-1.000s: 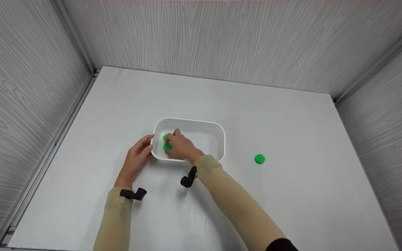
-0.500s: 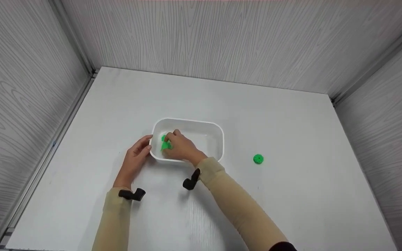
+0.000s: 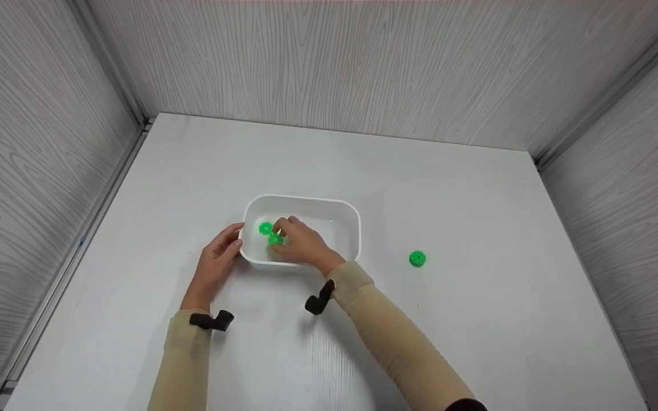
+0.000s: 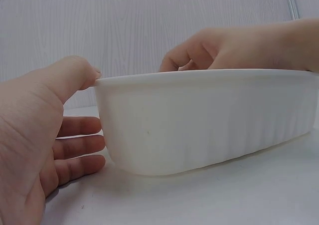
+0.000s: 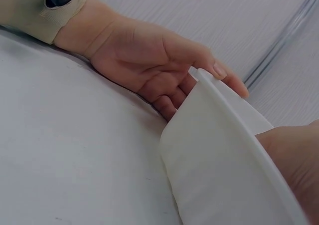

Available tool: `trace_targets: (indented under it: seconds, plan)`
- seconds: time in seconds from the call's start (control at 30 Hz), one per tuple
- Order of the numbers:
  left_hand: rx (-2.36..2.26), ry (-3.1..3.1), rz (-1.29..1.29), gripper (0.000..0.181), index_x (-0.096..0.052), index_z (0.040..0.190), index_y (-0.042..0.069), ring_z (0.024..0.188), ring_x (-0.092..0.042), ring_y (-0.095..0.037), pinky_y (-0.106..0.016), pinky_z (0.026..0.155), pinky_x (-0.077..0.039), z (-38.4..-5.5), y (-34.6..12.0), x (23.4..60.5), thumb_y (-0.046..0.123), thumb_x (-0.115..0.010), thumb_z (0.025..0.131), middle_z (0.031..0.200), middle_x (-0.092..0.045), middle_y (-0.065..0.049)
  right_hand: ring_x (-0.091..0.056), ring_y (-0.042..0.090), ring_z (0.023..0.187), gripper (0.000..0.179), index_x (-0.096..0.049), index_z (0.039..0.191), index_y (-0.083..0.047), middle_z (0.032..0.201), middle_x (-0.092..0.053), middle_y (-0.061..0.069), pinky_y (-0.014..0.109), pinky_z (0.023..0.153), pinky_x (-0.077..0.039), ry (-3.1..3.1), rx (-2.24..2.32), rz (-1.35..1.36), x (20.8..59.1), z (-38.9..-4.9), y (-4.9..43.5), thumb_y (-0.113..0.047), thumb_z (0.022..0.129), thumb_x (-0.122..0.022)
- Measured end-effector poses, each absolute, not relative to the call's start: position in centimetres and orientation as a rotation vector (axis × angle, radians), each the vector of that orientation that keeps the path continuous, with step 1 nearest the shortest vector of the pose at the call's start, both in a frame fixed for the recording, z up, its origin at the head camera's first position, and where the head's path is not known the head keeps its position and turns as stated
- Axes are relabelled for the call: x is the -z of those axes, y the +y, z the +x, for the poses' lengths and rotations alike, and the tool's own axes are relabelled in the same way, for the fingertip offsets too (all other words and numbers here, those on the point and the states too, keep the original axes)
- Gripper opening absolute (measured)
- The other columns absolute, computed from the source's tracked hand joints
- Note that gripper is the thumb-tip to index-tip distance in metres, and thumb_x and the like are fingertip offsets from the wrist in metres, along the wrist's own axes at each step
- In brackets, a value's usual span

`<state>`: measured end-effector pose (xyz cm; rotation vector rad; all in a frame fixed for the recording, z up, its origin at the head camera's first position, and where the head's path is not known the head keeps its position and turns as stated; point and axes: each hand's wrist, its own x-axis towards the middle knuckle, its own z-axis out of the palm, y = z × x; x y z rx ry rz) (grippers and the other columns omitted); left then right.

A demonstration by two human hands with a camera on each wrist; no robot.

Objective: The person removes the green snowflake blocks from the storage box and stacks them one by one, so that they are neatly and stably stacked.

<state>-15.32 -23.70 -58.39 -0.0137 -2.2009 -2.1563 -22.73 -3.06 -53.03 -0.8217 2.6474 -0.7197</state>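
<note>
My left hand (image 3: 218,261) grips the left end of a white plastic tub (image 4: 199,120), with thumb and index finger at the rim. Its other fingers rest against the outer wall in the left wrist view. Reaching over the near side, my right hand (image 3: 301,242) is down inside the tub and pinches a small green notched disc (image 3: 275,239). Beside it, towards the tub's left end, lies a second green notched disc (image 3: 265,228). The tub walls hide the right fingertips in both wrist views.
A green round notched piece (image 3: 417,258) lies on the white table (image 3: 477,319), right of the tub. Wood-grain panels (image 3: 329,63) enclose the table at the back and both sides.
The right hand has shifted slightly right inside the tub, and the second green disc now shows apart from the pinched one. The left hand stays on the tub's end.
</note>
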Motion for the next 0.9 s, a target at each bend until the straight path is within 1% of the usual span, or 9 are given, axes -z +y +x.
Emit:
trace_targets:
  seconds: [0.1,0.2,0.37,0.53,0.63,0.77,0.9]
  plan:
    - [2.112,-2.223,0.001,0.043,-0.049,0.135,0.02,0.115,-0.05,-0.026,-0.025,0.09,-0.045,-15.3,-23.7,58.4,0.032,-0.055,0.094,0.129,-0.052,-0.013,-0.054,0.014,0.093,0.033,-0.055,0.113,-0.016,0.105,-0.052,0.0,0.03,0.078,-0.046,2.654,0.763,-0.827,52.9,-22.6,-2.4,-0.033,0.086,-0.065]
    - [2.072,-2.237,0.0,0.044,-0.049,0.135,0.02,0.114,-0.051,-0.025,-0.025,0.089,-0.045,-15.2,-23.6,58.4,0.034,-0.055,0.094,0.128,-0.052,-0.013,-0.054,0.014,0.094,0.031,-0.055,0.112,-0.017,0.105,-0.052,-0.001,0.03,0.078,-0.045,2.646,0.81,-0.811,53.0,-22.5,-1.7,-0.033,0.087,-0.064]
    - [2.074,-2.23,-0.019,0.045,-0.049,0.136,0.018,0.113,-0.051,-0.028,-0.024,0.087,-0.046,-15.2,-23.6,58.4,0.034,-0.055,0.094,0.128,-0.052,-0.015,-0.054,0.016,0.092,0.029,-0.055,0.111,-0.018,0.104,-0.051,-0.001,0.029,0.078,-0.045,2.633,0.899,-0.765,52.9,-22.4,-0.5,-0.031,0.087,-0.065]
    - [2.11,-2.203,-0.028,0.049,-0.047,0.137,0.013,0.113,-0.05,-0.031,-0.023,0.087,-0.046,-15.1,-23.6,58.3,0.035,-0.056,0.093,0.128,-0.05,-0.017,-0.052,0.016,0.081,0.029,-0.056,0.11,-0.016,0.102,-0.051,0.001,0.027,0.071,-0.045,2.643,1.002,-0.786,52.6,-22.3,0.6,-0.028,0.086,-0.066]
    - [2.126,-2.194,-0.013,0.05,-0.047,0.136,0.013,0.113,-0.05,-0.029,-0.023,0.087,-0.046,-15.0,-23.6,58.2,0.035,-0.056,0.093,0.128,-0.051,-0.016,-0.049,0.014,0.075,0.03,-0.056,0.111,-0.014,0.101,-0.051,0.003,0.026,0.068,-0.044,2.636,1.066,-0.827,52.5,-22.1,1.3,-0.026,0.086,-0.066]
    - [2.119,-2.197,0.006,0.048,-0.048,0.135,0.014,0.11,-0.051,-0.028,-0.023,0.085,-0.046,-15.1,-23.5,58.2,0.035,-0.056,0.093,0.126,-0.052,-0.015,-0.049,0.016,0.074,0.03,-0.057,0.112,-0.011,0.1,-0.052,0.004,0.025,0.067,-0.043,2.633,1.144,-0.884,52.3,-21.8,2.2,-0.025,0.087,-0.066]
    - [2.101,-2.209,-0.013,0.048,-0.047,0.136,0.013,0.11,-0.051,-0.03,-0.023,0.085,-0.046,-15.2,-23.4,58.2,0.034,-0.055,0.094,0.126,-0.052,-0.017,-0.05,0.02,0.076,0.03,-0.058,0.112,-0.01,0.099,-0.052,0.004,0.026,0.066,-0.043,2.663,1.201,-0.927,52.1,-21.4,3.1,-0.023,0.087,-0.066]
